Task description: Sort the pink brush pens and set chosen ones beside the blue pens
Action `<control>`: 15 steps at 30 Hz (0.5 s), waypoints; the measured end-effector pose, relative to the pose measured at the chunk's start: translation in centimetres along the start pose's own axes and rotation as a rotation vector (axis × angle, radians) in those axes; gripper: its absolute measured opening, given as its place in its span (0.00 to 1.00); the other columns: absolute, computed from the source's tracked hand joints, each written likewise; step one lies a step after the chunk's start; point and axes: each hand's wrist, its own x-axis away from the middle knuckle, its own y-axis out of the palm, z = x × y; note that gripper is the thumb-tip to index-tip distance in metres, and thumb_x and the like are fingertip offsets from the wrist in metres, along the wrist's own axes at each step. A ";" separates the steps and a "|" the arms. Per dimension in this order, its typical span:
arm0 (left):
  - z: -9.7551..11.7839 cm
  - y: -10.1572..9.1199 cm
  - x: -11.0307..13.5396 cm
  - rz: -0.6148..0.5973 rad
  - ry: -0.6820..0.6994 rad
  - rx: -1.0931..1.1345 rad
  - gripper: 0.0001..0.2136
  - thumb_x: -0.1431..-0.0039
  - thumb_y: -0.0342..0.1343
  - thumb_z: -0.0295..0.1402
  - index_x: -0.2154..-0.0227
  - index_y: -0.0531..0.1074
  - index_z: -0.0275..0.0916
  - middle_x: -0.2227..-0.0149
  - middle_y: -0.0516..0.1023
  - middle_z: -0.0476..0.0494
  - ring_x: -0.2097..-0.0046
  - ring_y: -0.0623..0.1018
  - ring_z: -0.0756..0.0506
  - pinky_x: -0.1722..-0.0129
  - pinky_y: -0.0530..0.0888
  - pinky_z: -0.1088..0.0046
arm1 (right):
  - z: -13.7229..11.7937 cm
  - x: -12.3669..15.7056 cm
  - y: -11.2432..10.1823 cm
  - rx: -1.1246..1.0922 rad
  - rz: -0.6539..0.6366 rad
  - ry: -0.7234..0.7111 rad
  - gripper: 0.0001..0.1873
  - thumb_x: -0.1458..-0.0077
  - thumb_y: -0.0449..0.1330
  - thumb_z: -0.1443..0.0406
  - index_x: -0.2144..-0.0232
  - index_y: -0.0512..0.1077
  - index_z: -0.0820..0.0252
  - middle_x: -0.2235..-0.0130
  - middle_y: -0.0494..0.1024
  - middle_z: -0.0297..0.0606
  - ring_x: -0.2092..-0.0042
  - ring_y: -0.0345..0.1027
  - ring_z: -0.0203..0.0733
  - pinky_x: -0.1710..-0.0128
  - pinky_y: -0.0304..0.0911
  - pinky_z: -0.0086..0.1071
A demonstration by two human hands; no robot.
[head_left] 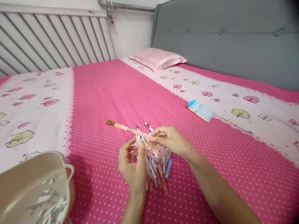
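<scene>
Pink polka-dot bed sheet (pixel 112 93) covers the mattress where we work, with a grey padded headboard (pixel 224 37) behind and a pink pillow (pixel 157 58) by the wall. At centre lies a heap of small nail brushes (pixel 156 165), pink and blue handled, some apparently in clear wrappers.

Our right hand (pixel 171 140) pinches one pink-handled flat brush (pixel 126 127) near its middle, the brown tip pointing left and clear of the pile. Our left hand (pixel 133 165) is half closed above the heap, fingers curled, thumb and forefinger touching what looks like a wrapper end; whether it grips firmly we cannot tell.

We judge the brush very light, stiff along the handle, soft only at the bristles. The smooth handle or wrapper may slip, so a pinch at mid-handle suits; bristles should be left untouched.

A sorted row of blue brushes (pixel 201 110) lies well apart to the right. A beige plastic basin (pixel 35 174) at lower left holds white scraps.
</scene>
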 end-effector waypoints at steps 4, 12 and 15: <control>-0.2 0.1 -0.1 -0.020 0.025 -0.020 0.14 0.49 0.61 0.39 0.61 0.73 0.40 0.61 0.74 0.44 0.66 0.72 0.50 0.69 0.71 0.76 | 0.3 -0.3 -2.3 -0.035 0.179 0.006 0.08 0.55 0.66 0.64 0.72 0.74 0.63 0.75 0.79 0.35 0.75 0.71 0.33 0.76 0.62 0.25; -0.8 0.0 -0.1 -0.057 0.079 -0.074 0.10 0.46 0.60 0.38 0.62 0.73 0.41 0.62 0.74 0.46 0.63 0.72 0.50 0.66 0.70 0.75 | 2.4 -1.2 -6.5 -0.105 0.570 0.007 0.09 0.60 0.68 0.66 0.74 0.75 0.64 0.75 0.79 0.37 0.73 0.73 0.34 0.76 0.61 0.22; -0.9 -0.1 -0.1 -0.066 0.088 -0.081 0.10 0.46 0.59 0.39 0.63 0.73 0.42 0.62 0.74 0.46 0.63 0.72 0.49 0.66 0.70 0.75 | 3.9 -1.4 -8.3 -0.117 0.664 0.000 0.07 0.59 0.67 0.67 0.74 0.75 0.64 0.77 0.79 0.37 0.74 0.73 0.33 0.77 0.61 0.21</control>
